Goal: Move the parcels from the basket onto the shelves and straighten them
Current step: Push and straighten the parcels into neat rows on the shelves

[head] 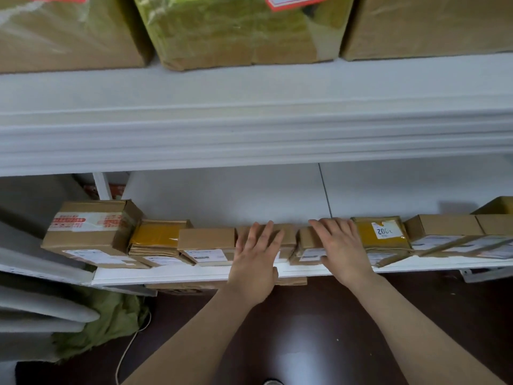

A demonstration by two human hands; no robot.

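A row of small cardboard parcels [206, 240] runs along the front edge of the lower shelf [180, 275], from a larger taped box [91, 232] at the left end to plain cartons at the right end. The basket is not in view. The left hand [256, 254] lies flat, fingers straight and spread, on a brown box [288, 236] at the middle of the row. The right hand [342, 245] lies the same way on the neighbouring box [305, 241], just beside a yellow-taped parcel [383, 232]. Neither hand grasps anything — both rest on the box tops with released fingers.

These look like light, stiff cartons, and with smooth labels and tape on a smooth white shelf they should slide readily under a flat palm. A narrow gap shows between the two covered boxes, and several fronts sit slightly askew to the shelf edge. Squaring them probably calls for gentle pushes on the top and front faces, or a pinch across the short sides. The yellow-wrapped ones look softer and may give. All sit close to the front edge — a careless pull could tip one off.
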